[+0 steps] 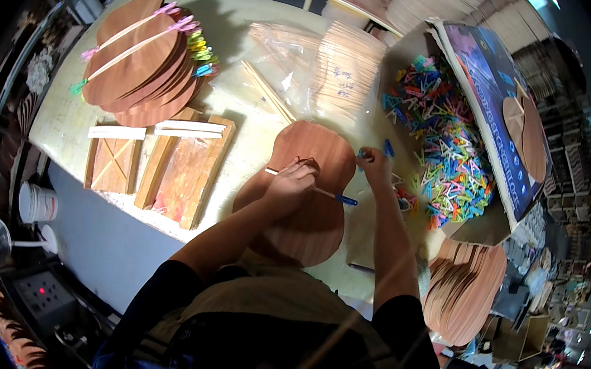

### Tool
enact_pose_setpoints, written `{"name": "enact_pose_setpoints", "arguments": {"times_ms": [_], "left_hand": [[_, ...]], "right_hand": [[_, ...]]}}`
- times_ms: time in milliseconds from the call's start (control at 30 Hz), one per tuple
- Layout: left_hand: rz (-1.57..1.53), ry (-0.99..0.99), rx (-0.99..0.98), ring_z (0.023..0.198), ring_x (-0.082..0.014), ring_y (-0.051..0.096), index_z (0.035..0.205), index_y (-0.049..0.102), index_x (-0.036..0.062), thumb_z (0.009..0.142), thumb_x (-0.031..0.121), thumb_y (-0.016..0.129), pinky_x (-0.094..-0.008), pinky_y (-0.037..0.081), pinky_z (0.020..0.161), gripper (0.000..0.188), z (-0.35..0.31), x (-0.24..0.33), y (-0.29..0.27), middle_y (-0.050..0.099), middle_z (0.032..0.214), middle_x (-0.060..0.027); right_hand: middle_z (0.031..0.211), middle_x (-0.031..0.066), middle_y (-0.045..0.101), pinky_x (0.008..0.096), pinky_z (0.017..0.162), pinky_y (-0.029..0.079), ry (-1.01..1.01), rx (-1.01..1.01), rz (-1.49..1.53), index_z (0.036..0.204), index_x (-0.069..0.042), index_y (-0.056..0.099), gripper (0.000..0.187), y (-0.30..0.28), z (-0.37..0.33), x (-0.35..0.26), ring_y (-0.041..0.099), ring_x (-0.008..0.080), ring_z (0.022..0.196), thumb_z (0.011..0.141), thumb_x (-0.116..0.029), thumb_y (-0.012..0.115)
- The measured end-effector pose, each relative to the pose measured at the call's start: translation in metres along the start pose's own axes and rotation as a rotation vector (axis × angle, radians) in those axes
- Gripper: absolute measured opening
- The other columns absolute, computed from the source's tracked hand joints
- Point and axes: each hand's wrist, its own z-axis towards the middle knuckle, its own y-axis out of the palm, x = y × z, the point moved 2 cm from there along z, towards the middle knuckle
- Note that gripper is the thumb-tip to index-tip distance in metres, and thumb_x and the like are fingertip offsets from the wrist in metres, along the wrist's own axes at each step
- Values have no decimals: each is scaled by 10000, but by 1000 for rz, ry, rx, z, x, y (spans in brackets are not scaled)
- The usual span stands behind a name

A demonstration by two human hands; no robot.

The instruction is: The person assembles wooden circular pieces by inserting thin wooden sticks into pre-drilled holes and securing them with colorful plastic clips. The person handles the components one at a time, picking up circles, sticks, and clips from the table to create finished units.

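Observation:
A brown, guitar-shaped wooden panel (308, 233) lies flat on the table in front of me. Across its waist runs a thin pale wooden strip (272, 171). My left hand (296, 179) rests over the strip with bent fingers closed on it, hiding its middle. At the strip's right end, a blue clothespin (346, 200) grips it at the panel's edge. Just off the panel's upper right edge, my right hand (376, 167) has its fingers pinched on a small blue-green clothespin (362, 153), partly hidden. Another blue clothespin (388, 148) shows right beside that hand.
A big open box (485, 125) of coloured clothespins (449, 157) stands at right. Stacked panels (136, 52) with clipped strips lie far left, above wooden frames (185, 169). Bundled strips (347, 71) lie at the back; more panels (468, 289) stand at lower right.

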Motion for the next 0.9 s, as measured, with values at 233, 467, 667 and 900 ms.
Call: {"name": "enact_pose_setpoints", "arguments": {"times_ms": [233,467,667,900], "left_hand": [[-21,19,31,990,-275,548,790,565,50,691,53,578,-407,406,889,100,-4,-4,-1,574,945,-91],[-278,-302,-71,1060,-297,511,990,595,33,756,-8,485,-377,383,919,261,-12,-8,9,575,1067,-137],[24,-151,-70,1098,-297,492,1005,595,24,746,-13,490,-373,373,947,282,-21,-21,27,570,1090,-133],[-54,51,32,990,-260,538,793,573,56,677,49,580,-379,399,905,116,0,-11,5,573,948,-88]], "right_hand": [[745,57,592,190,424,340,216,-475,903,943,12,570,264,-4,43,-151,495,56,546,739,-66,719],[691,29,578,186,406,295,286,-915,955,785,-5,592,117,83,27,-228,450,45,506,748,-30,700],[622,26,567,240,422,376,143,-1200,631,799,-11,624,176,104,30,-232,503,92,517,719,-110,745],[812,68,642,228,577,489,195,-454,1033,1013,-15,606,206,48,48,-180,615,127,688,821,-88,629]]}}
